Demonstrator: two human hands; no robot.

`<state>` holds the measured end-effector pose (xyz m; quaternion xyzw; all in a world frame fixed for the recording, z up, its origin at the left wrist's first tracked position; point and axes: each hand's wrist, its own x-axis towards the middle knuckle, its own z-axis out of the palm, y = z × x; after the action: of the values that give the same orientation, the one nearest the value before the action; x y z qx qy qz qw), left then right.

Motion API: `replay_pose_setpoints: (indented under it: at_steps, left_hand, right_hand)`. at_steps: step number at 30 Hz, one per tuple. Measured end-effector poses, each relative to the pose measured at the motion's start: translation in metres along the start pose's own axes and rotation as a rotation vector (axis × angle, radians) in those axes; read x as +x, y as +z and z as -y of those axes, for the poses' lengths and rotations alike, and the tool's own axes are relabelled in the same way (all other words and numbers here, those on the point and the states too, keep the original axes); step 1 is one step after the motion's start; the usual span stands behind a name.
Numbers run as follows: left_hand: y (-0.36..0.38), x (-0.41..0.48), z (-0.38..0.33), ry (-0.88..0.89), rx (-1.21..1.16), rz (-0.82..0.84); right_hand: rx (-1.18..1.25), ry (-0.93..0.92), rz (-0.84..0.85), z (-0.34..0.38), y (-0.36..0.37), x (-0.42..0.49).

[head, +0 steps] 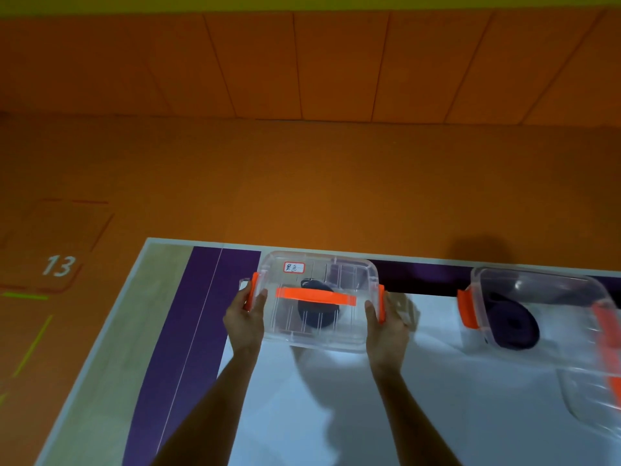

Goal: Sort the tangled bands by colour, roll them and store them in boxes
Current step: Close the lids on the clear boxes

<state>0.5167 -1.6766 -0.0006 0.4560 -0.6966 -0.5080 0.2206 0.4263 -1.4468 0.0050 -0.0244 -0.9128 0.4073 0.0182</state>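
Note:
A clear plastic box (349, 334) with an orange handle, orange side clasps and a red-framed label sits near the table's far edge, lid on. Inside it lies a rolled black band (319, 317). My left hand (245, 317) grips the box's left end at the clasp. On the opposite end my right hand (386, 321) holds the right clasp. A second clear box (544, 297) at the right holds a rolled dark purple band (514, 327).
The table (369, 415) has a white surface, a purple mat (188, 331) at the left and a wooden strip along its left edge. A further clear container (591, 398) lies at the right edge. Orange floor with a "13" marking lies beyond.

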Motion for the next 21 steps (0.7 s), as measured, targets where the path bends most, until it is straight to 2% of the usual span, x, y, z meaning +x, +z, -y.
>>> replay_pose_setpoints:
  at_steps: [4, 6, 8, 10, 15, 18, 21]
  left_hand:
    - [0.003, -0.004, -0.005, 0.087, 0.058, -0.070]
    - [0.003, -0.009, -0.008, 0.110, 0.106, -0.085]
    - [0.000, -0.011, -0.011, 0.137, 0.175, -0.079]
    - [-0.007, -0.011, -0.015, 0.207, 0.283, -0.010]
    - [-0.032, -0.020, -0.026, 0.427, 0.706, 0.198]
    - [-0.037, -0.050, -0.033, 0.594, 0.799, 0.262]
    - [-0.032, -0.089, -0.041, 0.660, 0.853, 0.382]
  right_hand:
    - [-0.062, -0.146, -0.069, 0.008, -0.003, -0.001]
    - [-0.118, -0.209, -0.033, 0.011, -0.004, -0.002]
    - [-0.150, -0.196, 0.051, 0.017, -0.007, -0.001]
    - [-0.248, -0.172, 0.129, 0.018, -0.011, 0.002]
    - [-0.454, -0.245, 0.258, 0.005, -0.050, -0.005]
    - [-0.542, -0.285, 0.237, -0.013, -0.082, -0.024]
    - [-0.638, -0.275, 0.242, -0.035, -0.113, -0.047]
